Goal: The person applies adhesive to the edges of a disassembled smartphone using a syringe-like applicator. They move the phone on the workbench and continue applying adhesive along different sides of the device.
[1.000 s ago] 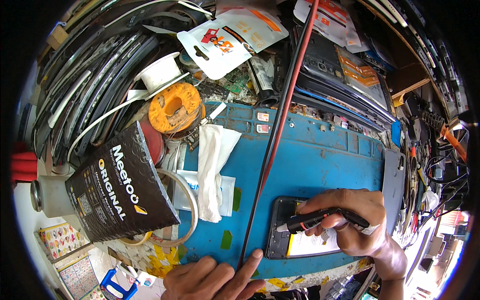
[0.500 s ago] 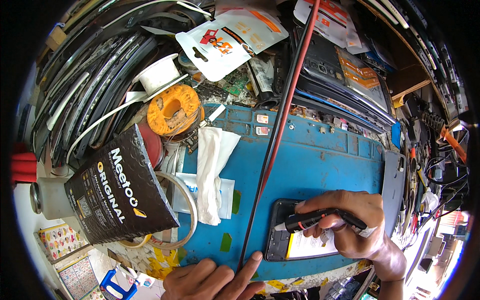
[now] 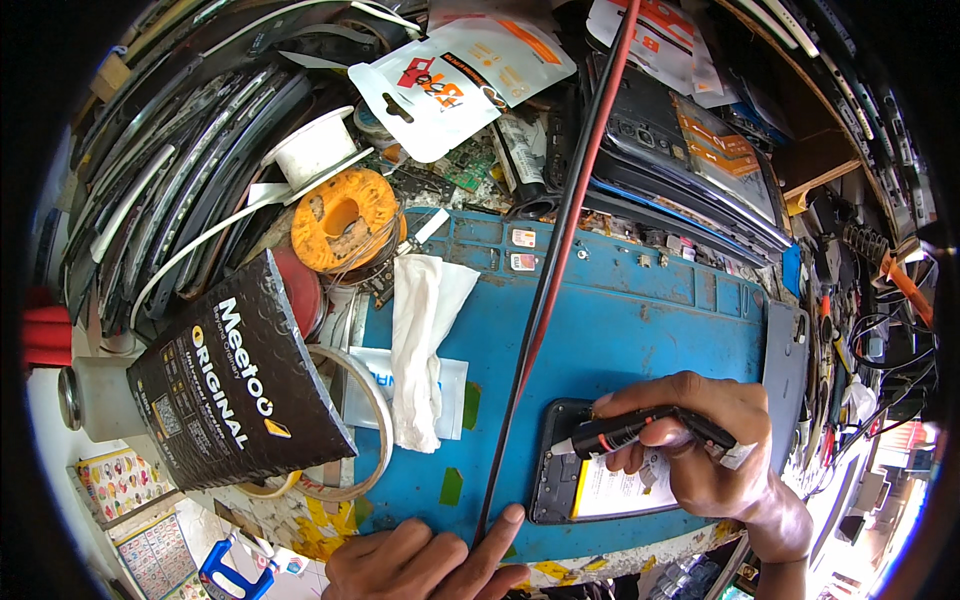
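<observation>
Two bare hands are in view. Your right hand (image 3: 725, 435) pinches a black adhesive tube (image 3: 615, 440) between thumb and fingers, its pale nozzle (image 3: 562, 447) over the left end of an opened smartphone (image 3: 552, 485) lying on the blue repair mat (image 3: 640, 330). Your left hand (image 3: 425, 562) extends its forefinger, other fingers bent; whether they grip the black cable (image 3: 512, 400) cannot be told.

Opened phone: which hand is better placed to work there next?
Probably the right hand: it holds the black tube, pale tip over the phone. The left hand lies left of it.
</observation>
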Demonstrator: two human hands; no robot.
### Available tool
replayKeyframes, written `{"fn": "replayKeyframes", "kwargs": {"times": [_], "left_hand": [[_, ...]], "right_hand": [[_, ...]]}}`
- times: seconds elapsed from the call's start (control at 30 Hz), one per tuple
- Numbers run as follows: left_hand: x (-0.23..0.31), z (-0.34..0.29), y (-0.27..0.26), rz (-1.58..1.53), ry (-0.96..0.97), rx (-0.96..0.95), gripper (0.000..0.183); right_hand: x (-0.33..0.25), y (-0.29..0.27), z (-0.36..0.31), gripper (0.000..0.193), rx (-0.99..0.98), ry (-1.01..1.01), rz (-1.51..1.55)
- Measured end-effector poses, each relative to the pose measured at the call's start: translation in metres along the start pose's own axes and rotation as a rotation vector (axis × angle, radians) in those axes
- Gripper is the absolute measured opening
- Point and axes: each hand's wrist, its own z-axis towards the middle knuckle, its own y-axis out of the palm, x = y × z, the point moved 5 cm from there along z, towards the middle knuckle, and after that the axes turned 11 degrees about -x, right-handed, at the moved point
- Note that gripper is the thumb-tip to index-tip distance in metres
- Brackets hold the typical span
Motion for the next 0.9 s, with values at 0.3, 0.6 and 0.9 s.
{"fn": "replayKeyframes", "kwargs": {"times": [0.3,0.6,0.9], "left_hand": [[-0.0002,0.0003,0.0003,-0.007,0.009,0.023,0.042],[-0.0003,-0.0012,0.0011,0.007,0.010,0.014,0.044],[-0.0001,-0.0013,0.0016,0.012,0.019,0.026,0.045]], "right_hand": [[0.0000,0.0002,0.0004,0.034,0.008,-0.048,0.001],[-0.0003,0.0006,0.0007,0.026,0.043,-0.033,0.027],[-0.0005,0.0004,0.0007,0.035,0.027,-0.046,0.045]]}}
